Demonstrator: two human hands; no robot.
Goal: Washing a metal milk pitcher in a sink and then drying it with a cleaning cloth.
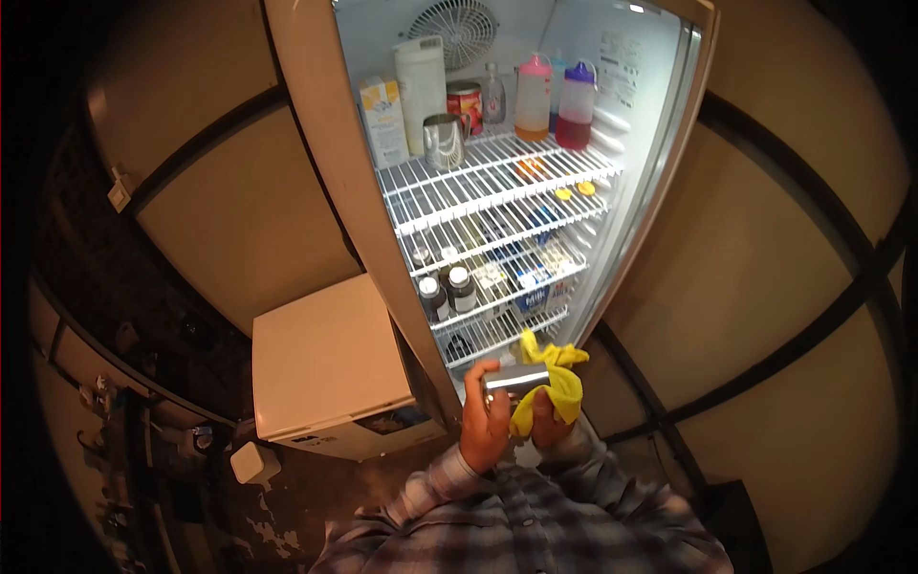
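Note:
My left hand (485, 428) is wrapped round a shiny metal cup (514, 381), which lies tilted on its side in front of my chest. Whether the cup has a handle or a spout I cannot tell. Against its right end bunches a yellow cloth (566, 390), gripped by my right hand (548, 428); the cloth covers that end of the cup and part of my fingers. Both hands are close together, just in front of the lowest shelves of an open, lit fridge (660, 134).
On the top wire shelf (497, 182) stand a steel pitcher (443, 143), a carton (384, 124), a tall white jug (421, 86), a red can (466, 103) and squeeze bottles (575, 107). Dark jars (462, 290) sit lower. A pale chest-like cabinet (325, 354) stands left; a white bin (254, 463) is beside it.

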